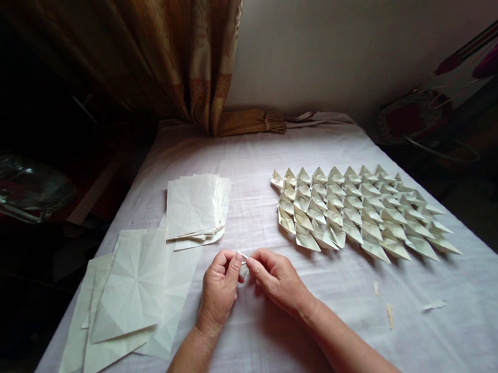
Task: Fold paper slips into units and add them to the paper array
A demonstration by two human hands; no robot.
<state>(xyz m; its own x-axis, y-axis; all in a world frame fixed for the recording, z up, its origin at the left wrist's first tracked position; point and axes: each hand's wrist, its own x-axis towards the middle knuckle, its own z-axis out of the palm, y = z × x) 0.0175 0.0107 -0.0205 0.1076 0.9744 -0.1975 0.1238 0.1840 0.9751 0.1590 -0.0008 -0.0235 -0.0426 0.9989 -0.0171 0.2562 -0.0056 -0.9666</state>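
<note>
Between my two hands, above the middle of the table, is a small folded piece of white paper [243,256], mostly hidden by the fingers. My left hand [221,284] pinches one end of it between thumb and fingers. On the other end, my right hand [276,277] has its thumb and forefinger closed. Right of my hands stand many folded paper boats [349,205], with pointed tips, set in tight rows. To the left lie creased paper sheets [130,282], fanned out and overlapping. Behind them is a neater stack of square creased sheets [191,207].
A pale cloth covers the table [246,157]. Small paper scraps [389,316] and a white strip [434,306] lie at the right front. A gold curtain [199,55] hangs onto the far edge, before a wall [326,36]. Dark clutter flanks the table on both sides.
</note>
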